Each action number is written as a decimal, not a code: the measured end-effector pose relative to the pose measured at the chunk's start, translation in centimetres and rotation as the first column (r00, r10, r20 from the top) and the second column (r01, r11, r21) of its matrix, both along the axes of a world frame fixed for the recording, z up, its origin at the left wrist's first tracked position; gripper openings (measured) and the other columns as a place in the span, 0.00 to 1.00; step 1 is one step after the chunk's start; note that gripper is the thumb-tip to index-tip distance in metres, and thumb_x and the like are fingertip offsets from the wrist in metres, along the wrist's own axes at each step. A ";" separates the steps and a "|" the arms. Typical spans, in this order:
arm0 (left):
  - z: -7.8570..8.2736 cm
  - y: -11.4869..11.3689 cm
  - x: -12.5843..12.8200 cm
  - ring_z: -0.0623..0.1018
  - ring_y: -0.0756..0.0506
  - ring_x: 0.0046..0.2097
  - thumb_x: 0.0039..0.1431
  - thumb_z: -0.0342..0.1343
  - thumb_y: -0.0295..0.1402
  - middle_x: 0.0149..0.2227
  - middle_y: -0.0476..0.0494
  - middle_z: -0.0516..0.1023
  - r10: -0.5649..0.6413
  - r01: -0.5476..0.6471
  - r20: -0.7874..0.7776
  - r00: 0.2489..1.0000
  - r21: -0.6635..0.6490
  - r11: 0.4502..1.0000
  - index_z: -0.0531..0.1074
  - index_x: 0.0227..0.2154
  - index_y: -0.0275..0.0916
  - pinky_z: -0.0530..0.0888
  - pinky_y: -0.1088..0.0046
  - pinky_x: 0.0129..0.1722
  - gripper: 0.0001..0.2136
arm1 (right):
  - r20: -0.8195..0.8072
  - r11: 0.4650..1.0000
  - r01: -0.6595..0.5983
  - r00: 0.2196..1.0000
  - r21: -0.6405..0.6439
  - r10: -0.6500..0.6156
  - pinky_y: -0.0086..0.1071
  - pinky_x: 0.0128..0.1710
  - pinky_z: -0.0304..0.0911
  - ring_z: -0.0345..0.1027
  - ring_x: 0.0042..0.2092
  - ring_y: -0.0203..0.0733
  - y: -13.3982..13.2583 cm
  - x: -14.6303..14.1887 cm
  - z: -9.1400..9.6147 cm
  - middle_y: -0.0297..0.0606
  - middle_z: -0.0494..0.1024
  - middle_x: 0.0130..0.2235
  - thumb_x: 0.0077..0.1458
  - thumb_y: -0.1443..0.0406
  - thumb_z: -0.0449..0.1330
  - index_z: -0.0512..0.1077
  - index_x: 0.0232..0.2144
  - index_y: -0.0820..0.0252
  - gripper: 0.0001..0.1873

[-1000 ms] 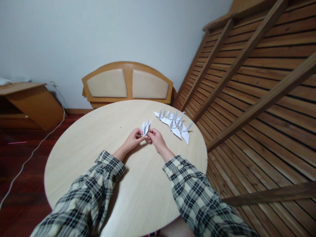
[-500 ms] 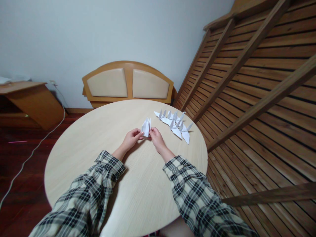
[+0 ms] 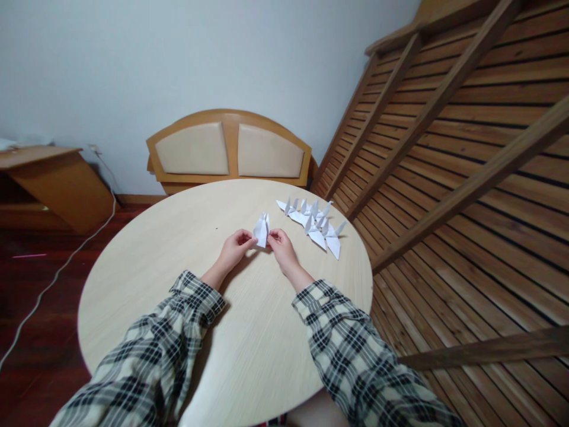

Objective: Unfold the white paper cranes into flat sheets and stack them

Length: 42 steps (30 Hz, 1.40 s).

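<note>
I pinch a folded white paper piece (image 3: pixel 261 229) between my two hands above the middle of a round, pale wood-grain table (image 3: pixel 146 284), the thumb and fingers of my left hand (image 3: pixel 235 247) gripping its left edge and those of my right hand (image 3: pixel 283 251) its right. The piece stands upright, points up; whether its base touches the tabletop, I cannot tell. To its right, near the table's far-right rim, sits a cluster of white origami cranes (image 3: pixel 316 238). Black-and-cream plaid sleeves (image 3: pixel 146 350) cover my forearms. Behind the table stands a padded wooden headboard (image 3: pixel 232 145).
</note>
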<state>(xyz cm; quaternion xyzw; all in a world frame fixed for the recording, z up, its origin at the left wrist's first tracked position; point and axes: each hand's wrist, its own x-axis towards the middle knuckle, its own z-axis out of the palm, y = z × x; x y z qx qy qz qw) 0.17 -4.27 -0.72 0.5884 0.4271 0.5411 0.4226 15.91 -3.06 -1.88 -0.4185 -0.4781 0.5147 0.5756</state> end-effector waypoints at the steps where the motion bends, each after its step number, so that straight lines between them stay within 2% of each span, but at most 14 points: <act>1: 0.0 0.0 0.0 0.72 0.49 0.31 0.50 0.65 0.34 0.29 0.47 0.74 -0.001 0.001 0.012 1.000 -0.002 1.000 0.72 0.30 0.36 0.68 0.72 0.31 0.09 | 0.000 1.000 0.002 1.000 0.004 -0.002 0.30 0.38 0.65 0.69 0.36 0.37 0.1 0.0 -0.1 0.30 0.73 0.33 0.50 0.63 0.59 0.66 0.33 0.55 0.07; 6: 0.3 -0.2 0.1 0.75 0.49 0.30 0.49 0.65 0.32 0.29 0.49 0.74 0.001 0.001 0.056 0.998 -0.039 0.999 0.68 0.39 0.38 0.71 0.72 0.31 0.15 | 0.035 0.995 0.064 0.997 0.073 -0.067 0.29 0.36 0.65 0.68 0.35 0.37 0.4 0.1 -1.1 0.28 0.70 0.33 0.48 0.64 0.60 0.62 0.37 0.52 0.12; 10: 0.5 -0.4 0.1 0.77 0.49 0.29 0.50 0.64 0.31 0.30 0.51 0.72 0.000 0.002 0.043 0.999 -0.053 0.999 0.67 0.45 0.39 0.72 0.73 0.30 0.19 | 0.142 0.987 0.030 0.988 0.161 -0.053 0.30 0.38 0.65 0.67 0.36 0.37 0.6 0.3 -1.6 0.30 0.71 0.35 0.50 0.66 0.58 0.67 0.38 0.51 0.11; 15: 0.6 -0.6 0.2 0.78 0.50 0.29 0.52 0.62 0.30 0.31 0.52 0.70 -0.052 0.055 0.051 0.997 -0.054 0.997 0.67 0.46 0.39 0.74 0.72 0.31 0.18 | 0.281 0.962 0.008 0.956 0.272 -0.087 0.35 0.50 0.64 0.68 0.44 0.39 0.8 0.5 -1.9 0.35 0.72 0.43 0.53 0.68 0.55 0.74 0.45 0.51 0.17; 19: 0.5 -0.6 0.2 0.79 0.50 0.28 0.52 0.62 0.30 0.31 0.54 0.70 -0.068 0.077 0.137 0.988 -0.068 0.995 0.65 0.48 0.41 0.76 0.70 0.32 0.21 | 0.329 0.958 -0.020 0.941 0.287 -0.079 0.37 0.54 0.63 0.68 0.48 0.41 0.9 0.5 -2.3 0.37 0.71 0.44 0.56 0.67 0.55 0.77 0.44 0.51 0.16; 23: 0.4 -0.5 0.0 0.80 0.48 0.31 0.51 0.64 0.30 0.33 0.51 0.73 -0.094 0.121 0.231 0.968 -0.106 0.987 0.67 0.47 0.42 0.76 0.71 0.34 0.19 | 0.337 0.956 -0.054 0.940 0.287 -0.048 0.38 0.58 0.60 0.66 0.53 0.42 1.0 0.4 -2.6 0.38 0.70 0.46 0.57 0.66 0.55 0.78 0.41 0.51 0.14; 28: 0.4 -0.2 -0.3 0.78 0.48 0.34 0.52 0.61 0.30 0.35 0.42 0.78 -0.131 0.182 0.279 0.951 -0.166 0.969 0.75 0.36 0.36 0.74 0.73 0.34 0.08 | 0.379 0.958 -0.086 0.925 0.274 -0.025 0.39 0.60 0.58 0.65 0.55 0.43 1.0 0.6 -2.4 0.39 0.69 0.48 0.57 0.66 0.56 0.79 0.40 0.52 0.13; 31: 0.4 0.2 -0.3 0.78 0.46 0.36 0.54 0.56 0.33 0.36 0.41 0.80 -0.093 0.183 0.373 0.923 -0.215 0.959 0.77 0.37 0.35 0.75 0.71 0.36 0.10 | 0.398 0.958 -0.086 0.917 0.273 -0.031 0.39 0.61 0.58 0.65 0.55 0.42 0.7 0.6 -2.2 0.39 0.69 0.48 0.57 0.69 0.56 0.80 0.38 0.53 0.12; 34: 0.4 0.4 -0.3 0.77 0.47 0.34 0.55 0.55 0.37 0.35 0.41 0.79 -0.062 0.170 0.408 0.911 -0.234 0.957 0.78 0.37 0.34 0.74 0.72 0.33 0.13 | 0.411 0.953 -0.098 0.911 0.286 -0.030 0.40 0.60 0.60 0.65 0.55 0.41 0.3 0.5 -1.9 0.39 0.68 0.49 0.57 0.69 0.56 0.80 0.36 0.52 0.12; 38: 0.5 0.0 -0.5 0.75 0.49 0.32 0.49 0.64 0.33 0.36 0.43 0.78 -0.080 0.141 0.293 0.953 -0.192 0.971 0.77 0.40 0.36 0.71 0.74 0.30 0.14 | 0.377 0.942 -0.103 0.926 0.319 -0.026 0.38 0.53 0.66 0.68 0.50 0.40 0.0 0.4 -1.7 0.39 0.69 0.49 0.58 0.68 0.57 0.77 0.40 0.52 0.10; 42: 0.6 -0.4 -0.5 0.74 0.49 0.31 0.47 0.66 0.28 0.35 0.47 0.75 -0.089 0.128 0.234 0.968 -0.157 0.979 0.71 0.47 0.40 0.70 0.73 0.29 0.22 | 0.292 0.964 -0.082 0.957 0.254 0.004 0.36 0.43 0.71 0.71 0.43 0.38 0.1 0.2 -1.8 0.38 0.72 0.49 0.54 0.69 0.60 0.67 0.51 0.50 0.21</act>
